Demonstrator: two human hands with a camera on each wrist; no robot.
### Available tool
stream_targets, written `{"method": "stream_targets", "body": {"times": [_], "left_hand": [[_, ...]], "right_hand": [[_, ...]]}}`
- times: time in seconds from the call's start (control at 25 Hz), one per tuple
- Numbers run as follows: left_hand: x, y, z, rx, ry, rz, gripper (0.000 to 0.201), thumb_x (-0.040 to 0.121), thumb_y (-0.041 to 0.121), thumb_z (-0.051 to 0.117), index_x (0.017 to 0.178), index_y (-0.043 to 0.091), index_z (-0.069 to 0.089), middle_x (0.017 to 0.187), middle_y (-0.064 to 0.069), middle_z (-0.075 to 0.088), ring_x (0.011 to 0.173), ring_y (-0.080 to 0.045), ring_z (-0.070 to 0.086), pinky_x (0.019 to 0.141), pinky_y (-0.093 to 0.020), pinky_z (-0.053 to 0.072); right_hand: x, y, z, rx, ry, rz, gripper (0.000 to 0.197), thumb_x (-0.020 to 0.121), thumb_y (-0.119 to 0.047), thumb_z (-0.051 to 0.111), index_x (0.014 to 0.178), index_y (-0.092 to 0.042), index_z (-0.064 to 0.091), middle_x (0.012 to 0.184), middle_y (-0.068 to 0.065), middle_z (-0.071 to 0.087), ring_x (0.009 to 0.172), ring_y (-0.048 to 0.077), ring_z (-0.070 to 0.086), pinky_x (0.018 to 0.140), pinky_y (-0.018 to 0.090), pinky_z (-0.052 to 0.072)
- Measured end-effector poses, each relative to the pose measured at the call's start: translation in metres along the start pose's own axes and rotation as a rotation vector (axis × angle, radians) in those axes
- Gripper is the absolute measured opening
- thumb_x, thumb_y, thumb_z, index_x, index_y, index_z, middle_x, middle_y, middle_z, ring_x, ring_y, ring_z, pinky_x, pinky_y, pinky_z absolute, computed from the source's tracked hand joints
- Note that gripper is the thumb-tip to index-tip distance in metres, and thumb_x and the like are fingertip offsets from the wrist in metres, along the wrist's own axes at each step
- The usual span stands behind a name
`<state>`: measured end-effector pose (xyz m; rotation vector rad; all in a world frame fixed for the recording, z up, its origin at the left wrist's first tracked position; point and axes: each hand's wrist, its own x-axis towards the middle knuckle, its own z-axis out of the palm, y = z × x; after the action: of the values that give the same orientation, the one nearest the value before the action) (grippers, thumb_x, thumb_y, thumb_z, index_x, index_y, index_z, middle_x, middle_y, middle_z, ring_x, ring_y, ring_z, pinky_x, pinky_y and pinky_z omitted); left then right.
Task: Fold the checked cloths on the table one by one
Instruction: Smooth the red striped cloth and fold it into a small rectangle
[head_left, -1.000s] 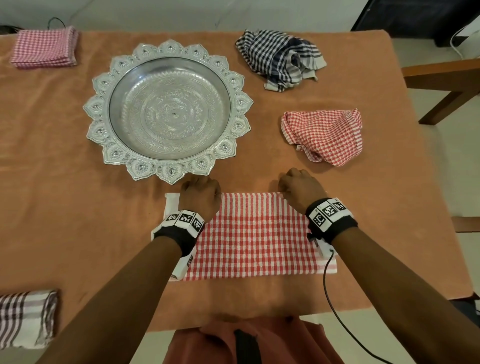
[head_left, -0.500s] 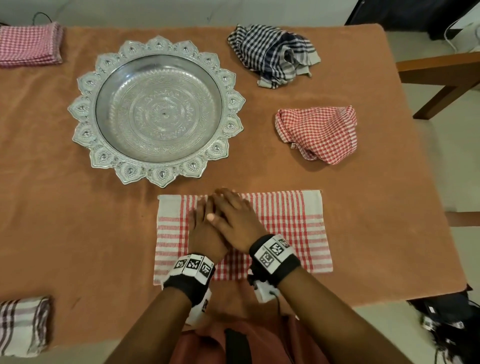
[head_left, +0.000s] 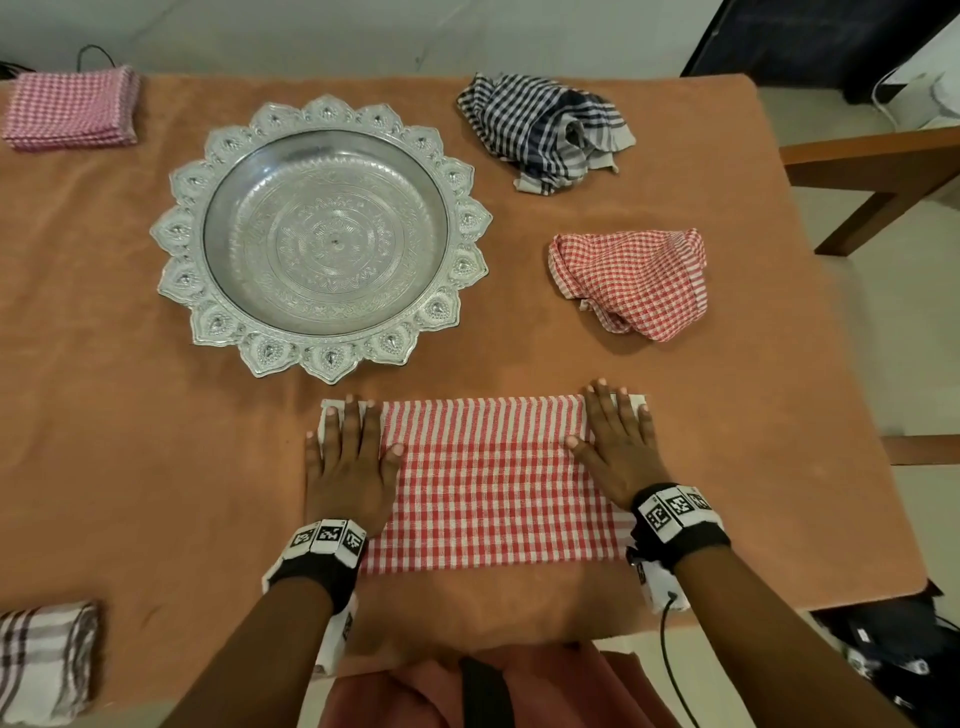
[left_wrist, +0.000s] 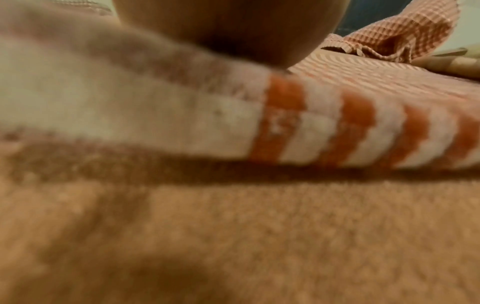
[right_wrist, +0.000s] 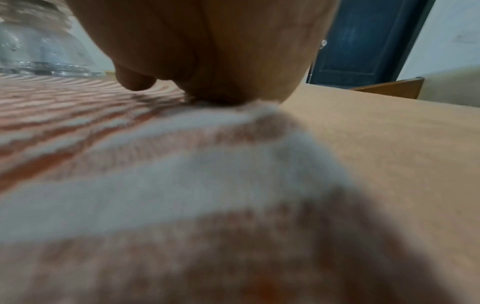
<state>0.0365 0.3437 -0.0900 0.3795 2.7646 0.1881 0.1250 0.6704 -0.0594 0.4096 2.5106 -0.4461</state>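
Head view, table (head_left: 130, 364): covered in an orange-brown cloth; everything else lies on it.
Tray (head_left: 457, 171): large embossed silver dish with a scalloped rim, far left of centre; nothing in it.
Red cloth (head_left: 493, 483): red-and-white checked, folded flat into a rectangle at the near edge, just in front of the tray; a striped band runs along its far side, white borders at both ends.
Blue cloth (head_left: 540, 130): dark blue-and-white checked, crumpled, at the far side, right of the tray.
Crumpled red cloth (head_left: 634, 280): red-and-white checked, unfolded, right of the tray and beyond the flat one.
Pink stack (head_left: 72, 106): folded checked cloths, far left corner.
Brown cloth (head_left: 44, 660): brown-and-white checked, folded, near left corner.
Left hand (head_left: 350, 457): flat, fingers straight, pressing the left end of the red cloth.
Right hand (head_left: 615, 447): flat, fingers spread, pressing the right end.
Wristbands: black-and-white square code markers on both; no readable words.
Wrist views: blurred close-ups of palm on cloth edge.
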Motion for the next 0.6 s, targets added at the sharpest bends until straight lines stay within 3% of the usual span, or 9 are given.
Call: {"method": "stream_targets", "body": {"times": [0.12,0.2,0.28,0.36,0.44,0.52,0.6], "left_hand": [[0.001,0.004,0.0,0.002,-0.007,-0.003,0.071,0.092,0.055,0.004,0.154,0.021,0.006,0.16,-0.002,-0.008,0.148,-0.028,-0.003,0.116,-0.046,-0.009],[0.002,0.005,-0.005,0.014,-0.029,0.015,0.078,0.087,0.06,-0.005,0.154,0.021,0.002,0.16,-0.004,-0.01,0.148,-0.027,-0.007,0.116,-0.047,-0.01],[0.002,0.01,-0.013,-0.02,-0.052,-0.006,0.083,0.083,0.06,-0.01,0.154,0.018,0.003,0.16,-0.008,-0.01,0.148,-0.028,-0.007,0.116,-0.047,-0.011],[-0.01,0.026,-0.022,-0.087,0.019,0.007,0.081,0.086,0.056,-0.003,0.153,0.013,0.011,0.16,-0.012,-0.004,0.148,-0.03,-0.001,0.114,-0.045,-0.015],[-0.029,0.045,-0.025,-0.098,0.073,0.111,0.074,0.09,0.051,0.013,0.153,0.012,0.011,0.16,-0.014,-0.002,0.148,-0.031,-0.001,0.111,-0.04,-0.023],[-0.052,0.057,-0.016,-0.002,-0.028,0.223,0.082,0.09,0.049,0.034,0.15,0.017,-0.013,0.156,-0.011,-0.021,0.146,-0.03,-0.015,0.111,-0.041,-0.024],[-0.071,0.052,-0.001,0.085,-0.203,0.206,0.093,0.091,0.051,0.042,0.139,0.021,-0.032,0.148,-0.007,-0.038,0.142,-0.028,-0.027,0.113,-0.044,-0.021]], "right_hand": [[0.001,-0.004,-0.002,-0.009,-0.011,0.018,0.095,0.072,-0.075,-0.005,0.15,-0.023,-0.016,0.157,-0.003,-0.024,0.142,0.017,-0.028,0.114,0.043,-0.019],[-0.002,-0.015,-0.01,0.037,0.006,0.056,0.088,0.082,-0.073,0.006,0.152,-0.023,-0.01,0.159,-0.001,-0.021,0.145,0.021,-0.022,0.117,0.046,-0.015],[-0.011,-0.041,-0.018,0.159,0.072,0.061,0.072,0.095,-0.062,0.02,0.154,-0.024,0.0,0.159,0.0,-0.02,0.145,0.021,-0.02,0.117,0.046,-0.013],[-0.027,-0.083,-0.016,0.252,0.174,-0.052,0.067,0.097,-0.059,0.019,0.153,-0.026,0.005,0.157,-0.003,-0.019,0.144,0.018,-0.02,0.115,0.042,-0.013],[-0.043,-0.134,0.003,0.291,0.184,-0.205,0.07,0.093,-0.061,0.014,0.153,-0.026,0.005,0.158,-0.004,-0.015,0.143,0.016,-0.019,0.115,0.041,-0.013],[-0.053,-0.17,0.034,0.297,0.083,-0.264,0.071,0.092,-0.062,0.013,0.153,-0.027,0.005,0.161,-0.002,-0.008,0.146,0.018,-0.013,0.118,0.044,-0.01],[-0.057,-0.18,0.066,0.279,-0.022,-0.219,0.068,0.095,-0.06,0.015,0.153,-0.028,0.001,0.161,-0.001,-0.008,0.148,0.02,-0.012,0.118,0.045,-0.011]]}}
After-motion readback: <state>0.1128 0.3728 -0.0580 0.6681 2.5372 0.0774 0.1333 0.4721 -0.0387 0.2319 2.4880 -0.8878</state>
